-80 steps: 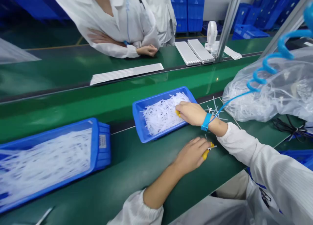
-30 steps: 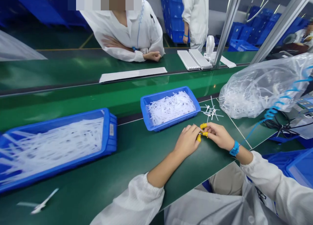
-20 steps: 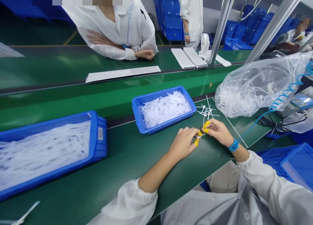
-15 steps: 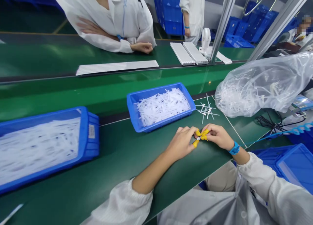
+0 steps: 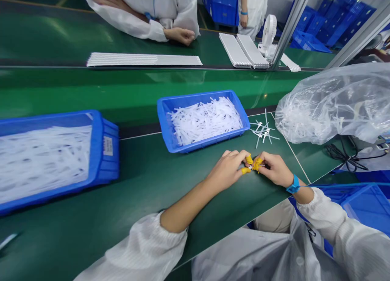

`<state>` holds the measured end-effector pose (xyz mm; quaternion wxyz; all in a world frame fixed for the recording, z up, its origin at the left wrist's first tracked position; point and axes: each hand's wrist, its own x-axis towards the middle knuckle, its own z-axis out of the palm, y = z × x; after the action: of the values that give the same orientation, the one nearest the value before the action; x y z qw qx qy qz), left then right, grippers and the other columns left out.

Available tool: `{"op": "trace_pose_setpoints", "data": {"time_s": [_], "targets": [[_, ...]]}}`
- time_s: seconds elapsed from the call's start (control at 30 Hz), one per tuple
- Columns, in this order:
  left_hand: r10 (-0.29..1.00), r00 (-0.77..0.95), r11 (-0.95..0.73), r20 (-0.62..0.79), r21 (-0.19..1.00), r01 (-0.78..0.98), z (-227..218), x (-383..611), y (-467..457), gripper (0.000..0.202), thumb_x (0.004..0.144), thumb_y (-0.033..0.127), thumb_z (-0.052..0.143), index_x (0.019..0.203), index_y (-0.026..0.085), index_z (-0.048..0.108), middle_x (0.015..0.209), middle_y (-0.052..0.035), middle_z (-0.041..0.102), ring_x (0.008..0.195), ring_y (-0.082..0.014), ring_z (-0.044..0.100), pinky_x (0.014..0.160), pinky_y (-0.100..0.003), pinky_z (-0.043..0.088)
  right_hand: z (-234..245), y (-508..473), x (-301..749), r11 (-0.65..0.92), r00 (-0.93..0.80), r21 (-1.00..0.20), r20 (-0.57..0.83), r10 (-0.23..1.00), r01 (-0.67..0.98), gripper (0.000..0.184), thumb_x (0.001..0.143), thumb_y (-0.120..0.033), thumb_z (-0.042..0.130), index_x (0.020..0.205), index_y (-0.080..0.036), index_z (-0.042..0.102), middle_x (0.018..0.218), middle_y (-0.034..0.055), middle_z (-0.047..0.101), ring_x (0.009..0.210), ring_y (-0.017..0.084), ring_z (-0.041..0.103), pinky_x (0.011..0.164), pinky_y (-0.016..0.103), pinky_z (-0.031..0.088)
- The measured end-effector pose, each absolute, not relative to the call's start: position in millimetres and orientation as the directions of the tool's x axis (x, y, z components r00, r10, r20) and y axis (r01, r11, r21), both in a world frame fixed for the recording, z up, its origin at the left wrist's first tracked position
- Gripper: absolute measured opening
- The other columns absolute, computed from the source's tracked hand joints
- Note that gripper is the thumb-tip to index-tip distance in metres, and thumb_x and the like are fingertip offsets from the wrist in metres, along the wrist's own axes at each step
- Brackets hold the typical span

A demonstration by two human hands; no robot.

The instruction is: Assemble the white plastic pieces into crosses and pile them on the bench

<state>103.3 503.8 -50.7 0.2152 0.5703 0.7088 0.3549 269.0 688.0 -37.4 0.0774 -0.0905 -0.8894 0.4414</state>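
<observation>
My left hand (image 5: 224,173) and my right hand (image 5: 276,170) meet at the fingertips just above the green work surface (image 5: 170,191). Yellow finger covers sit on several fingertips. Pinched between the two hands is a small white plastic piece (image 5: 250,166); the fingers hide most of it. Beyond my hands lies a small loose pile of thin white plastic pieces with narrow stems (image 5: 264,132). A blue tray (image 5: 210,144) filled with short white strips (image 5: 207,120) stands behind my left hand.
At the left is a larger blue bin (image 5: 109,167) of white strips. A clear plastic bag (image 5: 338,102) of white pieces lies at the right, near a black cable (image 5: 344,155). Across the green divider are stacked white strips (image 5: 146,60) and a person with folded arms (image 5: 179,35).
The camera view has tilted downward, so the trays and far belt appear higher. My fingertips have drawn closer together around the small white piece.
</observation>
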Motion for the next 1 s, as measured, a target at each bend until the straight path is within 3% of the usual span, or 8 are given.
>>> {"op": "trace_pose_setpoints", "data": {"time_s": [0.2,0.37,0.57,0.77,0.9,1.0], "targets": [[0.95,-0.295,0.129,0.105,0.727,0.675,-51,105,504,0.024,0.093,0.009,0.069,0.108,0.026,0.061,0.1,-0.0003,0.076,0.099,-0.0236,0.07,0.097,-0.038,0.047,-38,684,269,0.548,-0.963,-0.825,0.013,0.268,0.141,0.01,0.095,-0.029,0.073,0.094,-0.024,0.065,0.09,0.0034,0.079,0.078,0.02,0.072,0.074,0.031,0.055],[0.944,-0.312,0.141,0.105,0.726,0.673,-51,106,505,0.025,0.092,0.006,0.066,0.106,0.026,0.059,0.098,0.0001,0.075,0.098,-0.0236,0.07,0.097,-0.038,0.046,-29,683,265,0.605,-0.972,-0.783,0.008,0.237,0.141,0.017,0.095,-0.029,0.074,0.086,-0.023,0.061,0.079,0.0,0.072,0.07,0.017,0.063,0.069,0.028,0.047],[0.943,-0.319,0.158,0.09,0.722,0.673,-51,106,507,0.024,0.092,0.007,0.066,0.103,0.026,0.057,0.099,-0.0002,0.075,0.098,-0.0241,0.069,0.096,-0.038,0.046,-8,681,251,0.769,-0.996,-0.634,-0.013,0.089,0.077,0.017,0.087,-0.009,0.063,0.084,-0.023,0.054,0.075,-0.0029,0.06,0.068,0.014,0.054,0.068,0.025,0.037],[0.947,-0.304,0.146,0.1,0.712,0.687,-50,106,506,0.026,0.091,0.008,0.067,0.106,0.026,0.058,0.098,-0.0001,0.074,0.098,-0.025,0.069,0.096,-0.039,0.046,5,687,249,0.809,-0.996,-0.588,-0.082,-0.035,0.02,0.02,0.086,-0.007,0.063,0.094,-0.024,0.056,0.083,-0.0009,0.067,0.075,0.017,0.062,0.072,0.025,0.042],[0.949,-0.295,0.129,0.111,0.717,0.685,-49,105,507,0.024,0.093,0.009,0.069,0.106,0.026,0.058,0.1,-0.0006,0.074,0.1,-0.0249,0.07,0.096,-0.038,0.046,4,685,255,0.788,-0.998,-0.615,-0.068,-0.005,0.038,0.022,0.089,-0.009,0.065,0.104,-0.024,0.057,0.096,0.0026,0.072,0.085,0.02,0.07,0.078,0.027,0.05],[0.95,-0.295,0.131,0.106,0.721,0.681,-48,105,507,0.021,0.095,0.011,0.068,0.106,0.026,0.057,0.1,-0.0007,0.075,0.101,-0.0247,0.069,0.096,-0.038,0.045,0,678,258,0.843,-1.0,-0.537,-0.008,-0.008,-0.002,0.017,0.093,-0.01,0.061,0.101,-0.024,0.056,0.095,0.0041,0.07,0.086,0.021,0.066,0.079,0.029,0.048]]}}
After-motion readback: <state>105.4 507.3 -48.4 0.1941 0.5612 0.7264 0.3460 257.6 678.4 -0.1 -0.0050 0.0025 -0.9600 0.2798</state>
